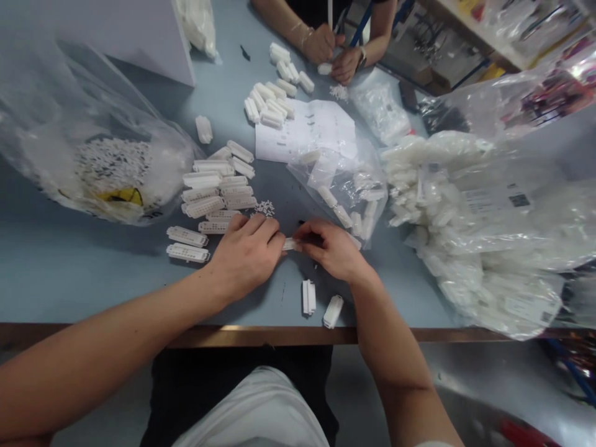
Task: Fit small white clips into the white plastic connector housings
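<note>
White piece (289,244) spans both hands, apparently near clear bag (344,186).

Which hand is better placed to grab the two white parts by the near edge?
Right hand, I'd say: the two white parts lie closer to it, beside its forearm. Left hand is farther away. Both hold a small part.

Below the near edge of the blue-grey desk (93,273), the person wears a plain, pale greyish-white cloth top (261,413), softly creased, and black cloth legwear (179,397) showing on both sides of it. A sliver of whitish sleeve (435,444) edges the right upper arm. Both forearms, the left hand (251,248) and the right hand (333,248) are bare.
</note>
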`<state>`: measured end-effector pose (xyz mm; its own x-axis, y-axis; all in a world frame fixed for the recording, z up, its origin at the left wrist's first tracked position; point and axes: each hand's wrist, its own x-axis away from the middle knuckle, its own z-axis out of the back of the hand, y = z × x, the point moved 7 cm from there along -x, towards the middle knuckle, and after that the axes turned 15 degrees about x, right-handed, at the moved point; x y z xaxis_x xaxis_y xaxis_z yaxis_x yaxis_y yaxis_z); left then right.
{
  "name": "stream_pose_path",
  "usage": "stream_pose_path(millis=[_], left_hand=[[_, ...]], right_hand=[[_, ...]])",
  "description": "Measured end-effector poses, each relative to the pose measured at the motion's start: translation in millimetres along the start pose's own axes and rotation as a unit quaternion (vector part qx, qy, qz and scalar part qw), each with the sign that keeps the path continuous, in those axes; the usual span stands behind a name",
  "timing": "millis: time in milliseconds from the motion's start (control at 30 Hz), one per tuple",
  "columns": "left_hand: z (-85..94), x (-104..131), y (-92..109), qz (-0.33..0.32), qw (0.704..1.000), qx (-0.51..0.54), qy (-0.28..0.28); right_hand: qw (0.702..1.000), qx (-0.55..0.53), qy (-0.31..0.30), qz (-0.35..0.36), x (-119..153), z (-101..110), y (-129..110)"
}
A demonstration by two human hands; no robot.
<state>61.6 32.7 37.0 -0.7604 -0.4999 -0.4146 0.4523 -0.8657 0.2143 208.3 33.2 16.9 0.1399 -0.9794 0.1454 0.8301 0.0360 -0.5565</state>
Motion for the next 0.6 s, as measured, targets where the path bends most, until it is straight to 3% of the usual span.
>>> stream_pose_path(millis=[133,300,467,600], left_hand=[[-1.6,0,-1,0.007,1.000,0.007,-0.001],[-5.2,-1,-2,0.005,1.000,0.013,-0.004],[-7.2,0,-9,0.028,0.999,0.028,-0.015],[-5.8,0,-15,0.042,0.998,0.033,-0.016]], right_hand=[[1.000,0.015,0.016,0.012,1,2,-2],[0.990,0.128,0.007,0.050,-1,-6,-13],[0.987,0.147,0.050,0.039,7,19,-7],[0.963,0.244,-0.072,0.089,21,21,-2]])
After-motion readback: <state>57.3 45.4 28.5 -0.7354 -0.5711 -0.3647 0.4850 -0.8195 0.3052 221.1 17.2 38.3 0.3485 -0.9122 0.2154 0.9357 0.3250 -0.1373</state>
